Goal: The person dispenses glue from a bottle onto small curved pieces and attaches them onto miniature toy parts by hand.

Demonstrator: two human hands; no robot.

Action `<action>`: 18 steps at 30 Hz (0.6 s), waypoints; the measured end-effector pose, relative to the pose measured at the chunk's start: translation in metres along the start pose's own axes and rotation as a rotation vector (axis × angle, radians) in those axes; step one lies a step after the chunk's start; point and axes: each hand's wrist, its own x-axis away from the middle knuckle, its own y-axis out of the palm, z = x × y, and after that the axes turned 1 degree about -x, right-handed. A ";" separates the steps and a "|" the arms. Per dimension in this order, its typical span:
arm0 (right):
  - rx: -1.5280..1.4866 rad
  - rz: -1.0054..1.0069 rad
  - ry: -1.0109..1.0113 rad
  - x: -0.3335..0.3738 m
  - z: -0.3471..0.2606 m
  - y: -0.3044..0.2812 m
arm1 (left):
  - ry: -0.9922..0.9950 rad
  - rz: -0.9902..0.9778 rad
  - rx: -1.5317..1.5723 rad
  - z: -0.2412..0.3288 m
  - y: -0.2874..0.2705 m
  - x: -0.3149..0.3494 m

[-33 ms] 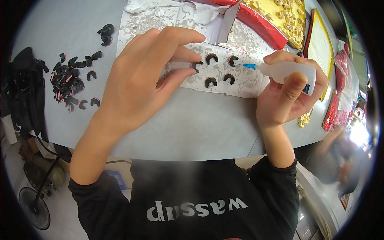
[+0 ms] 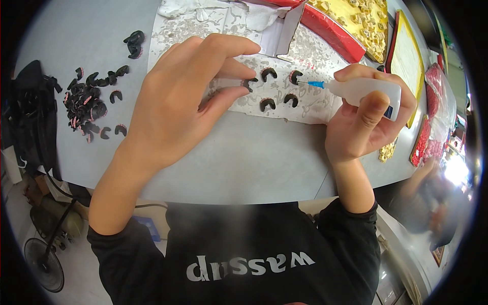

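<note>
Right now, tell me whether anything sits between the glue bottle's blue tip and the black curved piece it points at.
Nothing visible does. The blue tip of the glue bottle in the right hand points straight at the black curved piece on the stained paper, with only bare paper between.

A grey table (image 2: 244, 157) with a rounded near edge carries everything. A stained white paper sheet (image 2: 315, 56) lies across its middle, with a few small black C-shaped pieces (image 2: 267, 104) on it. To the left, a loose pile of the same black pieces (image 2: 86, 104) lies on the bare top, two more (image 2: 134, 43) farther back. A red-rimmed tray (image 2: 335, 33) of yellow items sits at the far right.
</note>
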 end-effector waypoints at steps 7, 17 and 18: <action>-0.021 -0.025 0.005 0.000 0.002 -0.001 | 0.005 -0.007 -0.018 0.002 -0.001 -0.001; 0.015 -0.043 0.035 -0.001 -0.001 -0.001 | -0.005 -0.005 -0.017 0.001 0.000 0.000; 0.013 -0.043 0.034 -0.001 -0.002 -0.001 | -0.005 -0.004 -0.019 0.001 -0.001 0.000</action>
